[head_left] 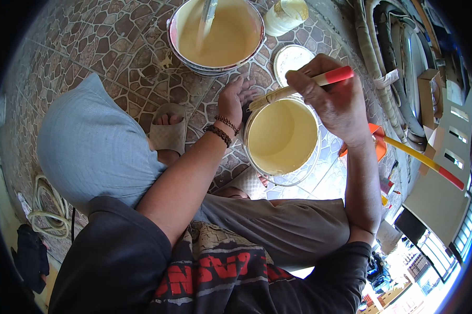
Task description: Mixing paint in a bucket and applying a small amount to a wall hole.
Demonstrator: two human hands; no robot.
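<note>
My right hand (334, 99) grips a paintbrush (285, 94) by its red-and-white handle. Its pale, paint-coated bristles hang over the left part of the rim of a small bucket (248, 152). Cream paint (282, 144) lies inside that bucket, and a thin wire handle hangs down at its near side. Beside the bucket's far left rim, my left hand (237, 97) has its fingers stretched out and holds nothing; whether it touches the rim I cannot tell. Farther off stands a larger bucket (215, 71) of cream paint with a flat paint-smeared stick (207, 23) in it.
A paint-stained white tub (286, 17) and a round white lid (293, 58) are beyond the small bucket. To the right lie an orange tool (378, 141) by a yellow pole (416, 155), thick hoses (372, 57) and a cardboard box (429, 97). Coiled rope (50, 212) lies left on stone-patterned tiles.
</note>
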